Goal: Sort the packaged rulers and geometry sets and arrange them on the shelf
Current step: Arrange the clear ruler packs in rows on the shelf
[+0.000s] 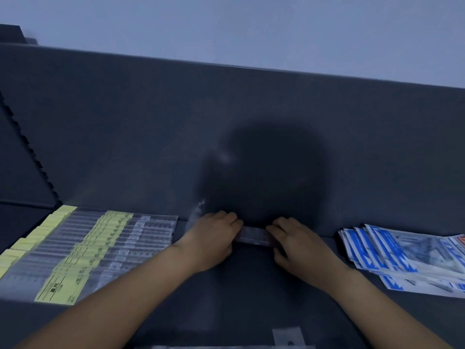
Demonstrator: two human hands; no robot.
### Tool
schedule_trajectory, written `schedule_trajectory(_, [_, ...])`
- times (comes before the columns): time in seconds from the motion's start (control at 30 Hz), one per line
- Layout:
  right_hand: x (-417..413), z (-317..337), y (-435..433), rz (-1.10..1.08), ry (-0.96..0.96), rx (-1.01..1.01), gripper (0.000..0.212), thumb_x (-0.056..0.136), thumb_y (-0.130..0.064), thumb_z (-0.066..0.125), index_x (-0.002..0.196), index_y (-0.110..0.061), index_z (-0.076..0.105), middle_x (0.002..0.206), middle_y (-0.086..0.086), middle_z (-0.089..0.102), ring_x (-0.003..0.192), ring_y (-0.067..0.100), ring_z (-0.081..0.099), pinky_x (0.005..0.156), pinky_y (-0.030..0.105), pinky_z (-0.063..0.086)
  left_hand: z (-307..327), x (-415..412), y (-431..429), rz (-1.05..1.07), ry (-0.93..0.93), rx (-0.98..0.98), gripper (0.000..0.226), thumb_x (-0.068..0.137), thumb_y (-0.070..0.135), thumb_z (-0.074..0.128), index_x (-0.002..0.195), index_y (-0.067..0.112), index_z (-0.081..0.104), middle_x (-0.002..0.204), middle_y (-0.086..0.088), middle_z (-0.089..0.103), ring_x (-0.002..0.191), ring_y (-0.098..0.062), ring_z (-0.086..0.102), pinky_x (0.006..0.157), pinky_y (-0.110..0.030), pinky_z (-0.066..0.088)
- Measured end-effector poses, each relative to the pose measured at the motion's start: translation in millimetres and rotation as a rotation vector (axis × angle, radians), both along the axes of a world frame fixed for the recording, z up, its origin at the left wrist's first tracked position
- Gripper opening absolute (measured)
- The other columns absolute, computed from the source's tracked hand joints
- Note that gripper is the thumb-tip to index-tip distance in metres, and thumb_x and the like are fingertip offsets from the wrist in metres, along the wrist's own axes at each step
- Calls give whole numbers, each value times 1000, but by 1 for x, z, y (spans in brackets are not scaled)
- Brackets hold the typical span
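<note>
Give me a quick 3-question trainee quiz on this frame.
1. True or false: the left hand and the right hand each hold one end of the clear packaged ruler.
2. Multiple choice: the blue-and-white packs lie A) left of the hands, B) right of the hands, C) between the hands.
3. Fill in: the overlapping rulers laid out at the left carry ____ labels.
Key: 1 true; 2 B; 3 yellow.
</note>
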State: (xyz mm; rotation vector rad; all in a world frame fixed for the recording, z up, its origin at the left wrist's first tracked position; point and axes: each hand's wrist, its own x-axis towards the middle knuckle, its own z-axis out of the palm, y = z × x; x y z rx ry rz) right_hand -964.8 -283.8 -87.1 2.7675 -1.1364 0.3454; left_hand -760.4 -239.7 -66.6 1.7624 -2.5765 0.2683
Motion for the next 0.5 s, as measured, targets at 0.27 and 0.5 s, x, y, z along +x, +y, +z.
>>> schedule_trajectory(0.27, [22,6,0,8,275,-108,37,43,-5,85,74,-4,65,66,8,60,53,19,55,42,21,30,-2,-13,-8,-22,-136,31,30,92,2,40,121,6,48,121,-11,45,105,-25,48,66,-30,34])
schedule_trajectory(0.5, [33,4,6,-30,212,-189,47,6,-1,84,39,-14,53,38,2,46,27,11,40,34,10,19,3,-13,-7,-55,-211,16,20,73,1,67,92,8,63,93,-10,62,76,-21,61,56,-26,32])
